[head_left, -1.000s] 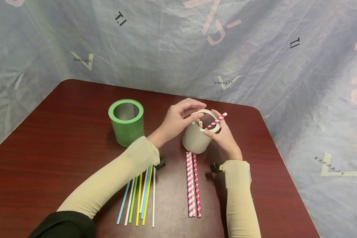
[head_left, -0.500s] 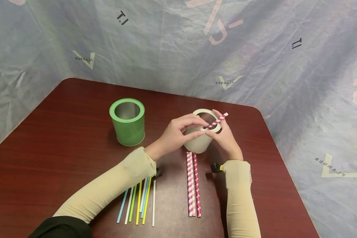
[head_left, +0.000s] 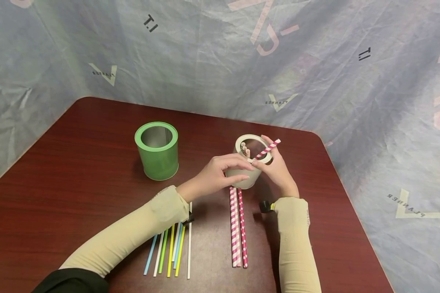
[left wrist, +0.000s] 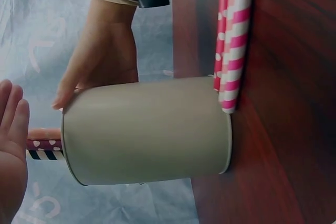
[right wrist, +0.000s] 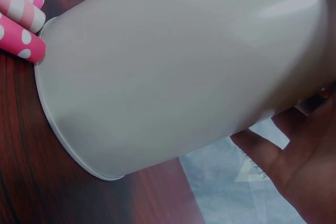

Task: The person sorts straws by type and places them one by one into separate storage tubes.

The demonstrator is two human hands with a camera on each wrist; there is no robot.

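My right hand (head_left: 276, 171) grips the rim of an off-white can (left wrist: 147, 129), thumb at its near side and fingers along its right. A red-and-white striped paper straw (head_left: 269, 147) leans out over the rim beside that hand. Several more paper straws (head_left: 246, 150) stand inside, at the can's left, their ends around rim height. My left hand (head_left: 220, 174) hovers in front of the can, fingers loosely bent and thumb apart, with nothing between them. On the table before the can lie pink patterned paper straws (head_left: 236, 228), striped and dotted, side by side.
A green can (head_left: 159, 165) with an open top stands at the left. Thin sticks (head_left: 170, 248) in blue, white, green and yellow lie under and in front of my left forearm. Behind the dark red table (head_left: 77, 162) hangs a grey printed cloth (head_left: 205, 61).
My left hand went from above the can's opening down over its near rim, then lower in front of it, uncovering the straws inside. My right hand and the leaning straw stayed put.
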